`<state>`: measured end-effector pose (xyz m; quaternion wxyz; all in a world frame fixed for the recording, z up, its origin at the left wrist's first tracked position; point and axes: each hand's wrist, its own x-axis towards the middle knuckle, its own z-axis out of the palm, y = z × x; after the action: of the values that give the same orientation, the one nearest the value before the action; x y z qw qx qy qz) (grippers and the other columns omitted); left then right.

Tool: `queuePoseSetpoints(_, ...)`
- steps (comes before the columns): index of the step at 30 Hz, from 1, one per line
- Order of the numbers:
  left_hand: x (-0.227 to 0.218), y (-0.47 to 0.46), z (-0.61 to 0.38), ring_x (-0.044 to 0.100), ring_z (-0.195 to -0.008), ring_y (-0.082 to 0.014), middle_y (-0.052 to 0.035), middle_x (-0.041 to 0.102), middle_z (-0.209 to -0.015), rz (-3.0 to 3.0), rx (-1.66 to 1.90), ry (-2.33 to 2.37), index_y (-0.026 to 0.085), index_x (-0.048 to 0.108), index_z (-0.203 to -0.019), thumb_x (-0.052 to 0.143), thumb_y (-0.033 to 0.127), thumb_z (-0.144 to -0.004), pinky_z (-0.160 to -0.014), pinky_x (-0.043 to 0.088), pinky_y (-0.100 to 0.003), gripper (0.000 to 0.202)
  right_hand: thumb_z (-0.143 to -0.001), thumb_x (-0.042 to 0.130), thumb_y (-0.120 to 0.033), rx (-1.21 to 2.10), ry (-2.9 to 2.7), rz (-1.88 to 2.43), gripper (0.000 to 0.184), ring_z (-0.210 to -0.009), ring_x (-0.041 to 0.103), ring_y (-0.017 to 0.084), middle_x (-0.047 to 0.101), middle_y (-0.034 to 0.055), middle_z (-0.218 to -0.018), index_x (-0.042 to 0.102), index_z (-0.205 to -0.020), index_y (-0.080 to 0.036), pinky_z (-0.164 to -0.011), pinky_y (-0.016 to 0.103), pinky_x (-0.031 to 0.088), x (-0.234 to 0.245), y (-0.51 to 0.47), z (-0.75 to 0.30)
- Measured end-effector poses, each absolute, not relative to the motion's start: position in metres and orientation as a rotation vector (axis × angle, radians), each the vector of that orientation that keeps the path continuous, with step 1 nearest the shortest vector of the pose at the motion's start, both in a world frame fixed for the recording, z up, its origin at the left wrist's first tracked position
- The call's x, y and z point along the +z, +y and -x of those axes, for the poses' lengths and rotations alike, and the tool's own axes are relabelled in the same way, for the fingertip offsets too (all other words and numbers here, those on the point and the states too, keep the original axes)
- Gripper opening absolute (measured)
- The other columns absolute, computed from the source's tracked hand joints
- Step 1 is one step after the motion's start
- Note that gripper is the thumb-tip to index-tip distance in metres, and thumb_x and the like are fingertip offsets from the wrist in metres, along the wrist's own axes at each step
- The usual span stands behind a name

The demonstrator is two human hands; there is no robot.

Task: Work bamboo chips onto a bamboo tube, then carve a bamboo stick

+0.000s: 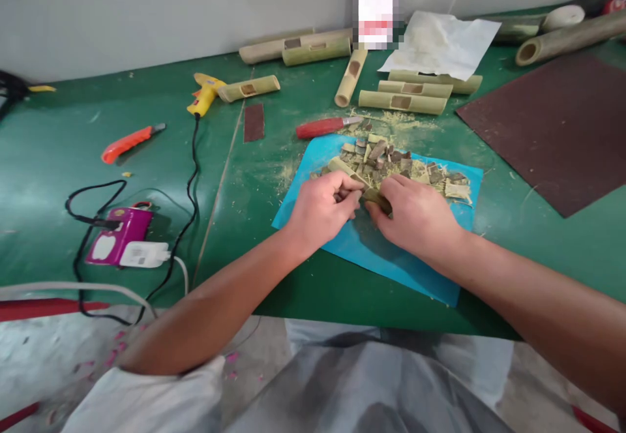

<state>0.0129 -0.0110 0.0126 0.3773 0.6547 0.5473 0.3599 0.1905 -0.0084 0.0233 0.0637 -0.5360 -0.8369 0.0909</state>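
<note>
A short bamboo tube (344, 168) lies slantwise over the blue sheet (405, 263), its middle partly hidden by my fingers. My right hand (415, 211) is closed around the tube's near right end. Beside the tube's middle, my left hand (325, 208) is closed in a pinch; what sits between its fingertips, if anything, is too small to make out. Bamboo chips (379, 152) and pale shavings cover the sheet's far side. A red-handled knife (323, 127) lies just behind the sheet.
Cut bamboo tubes (403, 102) and white paper (440, 45) lie at the back. Brown sandpaper (557, 133) is on the right, with a small brown strip (253, 122) nearer the middle. Leftward are a yellow glue gun (205, 94), an orange cutter (130, 144) and a purple power strip (120, 234) with cords.
</note>
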Motion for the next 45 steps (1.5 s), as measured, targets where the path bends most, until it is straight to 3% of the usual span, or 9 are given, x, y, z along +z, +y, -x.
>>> queuePoseSetpoints(21,0.0162,-0.0104,-0.0150,0.065,-0.051,-0.0094,0.0017,0.067,-0.063,-1.449,0.906,1.374,0.016,0.067,-0.090,0.063,0.013,-0.087,-0.047,0.054,-0.018,0.006,-0.094,0.050,-0.033,0.284,-2.520,1.619,0.023,-0.072,0.055,0.020,0.064,0.0100,-0.085,0.064,-0.089,-0.016,-0.059,0.032,0.025,0.0256,-0.0094,-0.1904)
queuePoseSetpoints(45,0.0129,-0.0088,-0.0159,0.065,-0.053,-0.0089,0.0027,0.068,-0.065,-1.558,0.919,1.351,0.017,0.067,-0.090,0.062,0.012,-0.087,-0.051,0.054,-0.018,0.008,-0.096,0.048,-0.033,0.253,-2.544,1.630,0.024,-0.075,0.057,0.022,0.065,0.0113,-0.088,0.065,-0.092,-0.015,-0.059,0.032,0.026,0.0265,-0.0120,-0.1886)
